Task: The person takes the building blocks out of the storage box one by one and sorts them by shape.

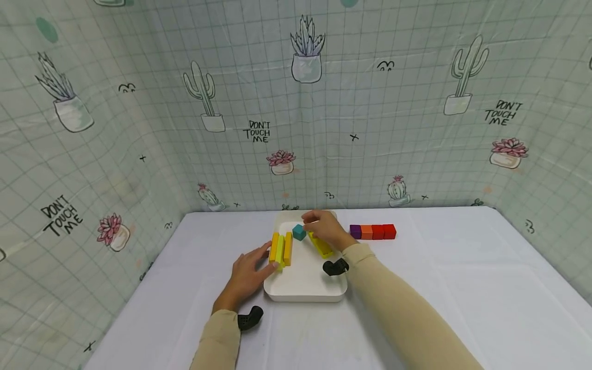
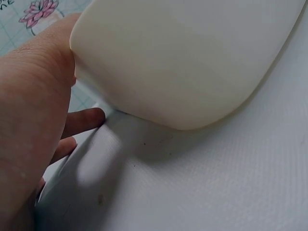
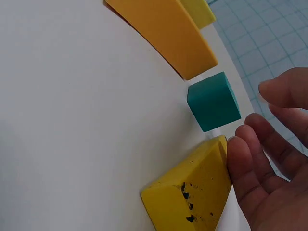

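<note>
My left hand point(image 1: 247, 272) grips the left side of a white tray point(image 1: 305, 297), thumb over the rim and fingers along the outer wall. Several long yellow and orange blocks point(image 1: 280, 249) lie side by side inside the tray, near that thumb. My right hand point(image 1: 326, 228) is over the tray's far right side, thumb and fingers apart with nothing between them. Close to its fingertips sits a teal cube point(image 3: 214, 102). Below the hand, a chipped yellow block point(image 3: 190, 192) lies by the right wall, one finger beside or touching it. In the left wrist view the tray hides the thumb tip.
Right of the tray, a row of cubes stands on the white tabletop point(image 1: 453, 288): a purple cube point(image 1: 355, 232), an orange cube point(image 1: 366, 232) and two red cubes point(image 1: 384, 232). Patterned cloth point(image 1: 342, 169) hangs behind and at both sides.
</note>
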`<state>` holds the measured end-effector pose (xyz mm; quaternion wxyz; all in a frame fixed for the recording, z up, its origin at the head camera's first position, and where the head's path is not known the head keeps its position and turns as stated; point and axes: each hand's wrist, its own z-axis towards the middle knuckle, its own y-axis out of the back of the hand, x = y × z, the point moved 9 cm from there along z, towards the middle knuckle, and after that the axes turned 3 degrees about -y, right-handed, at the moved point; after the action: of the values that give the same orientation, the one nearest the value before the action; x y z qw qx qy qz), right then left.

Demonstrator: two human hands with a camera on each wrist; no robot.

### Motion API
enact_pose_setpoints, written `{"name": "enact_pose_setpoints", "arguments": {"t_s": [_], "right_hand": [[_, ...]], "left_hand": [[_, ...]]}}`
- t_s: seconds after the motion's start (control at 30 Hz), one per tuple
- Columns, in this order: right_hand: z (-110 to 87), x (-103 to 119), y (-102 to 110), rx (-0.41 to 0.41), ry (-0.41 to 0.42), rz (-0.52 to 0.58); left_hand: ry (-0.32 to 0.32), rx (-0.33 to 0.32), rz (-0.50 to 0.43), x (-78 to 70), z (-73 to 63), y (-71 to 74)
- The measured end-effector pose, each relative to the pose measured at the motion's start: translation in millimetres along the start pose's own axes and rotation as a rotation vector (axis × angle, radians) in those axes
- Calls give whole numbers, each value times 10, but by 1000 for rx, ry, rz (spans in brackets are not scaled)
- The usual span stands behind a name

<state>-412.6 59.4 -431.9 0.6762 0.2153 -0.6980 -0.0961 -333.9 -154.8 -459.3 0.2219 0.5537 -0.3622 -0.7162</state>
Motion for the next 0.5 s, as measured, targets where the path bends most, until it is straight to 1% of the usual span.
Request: {"name": "enact_pose_setpoints", "arguments": {"t_s": [0.1, 0.23, 0.4, 0.5], "right_hand": [[40, -12, 9, -15, 3, -11], [70, -9, 0, -16, -1, -42], [75, -51, -36, -3, -33, -92], [86, -84, -60, 9, -45, -99]], "left_hand": [[-4, -3, -1, -3, 16, 6], [-2, -6, -3, 5, 28, 5], [-2, -4, -7, 12, 16, -8], [-7, -6, -3, 5, 5, -5]]}}
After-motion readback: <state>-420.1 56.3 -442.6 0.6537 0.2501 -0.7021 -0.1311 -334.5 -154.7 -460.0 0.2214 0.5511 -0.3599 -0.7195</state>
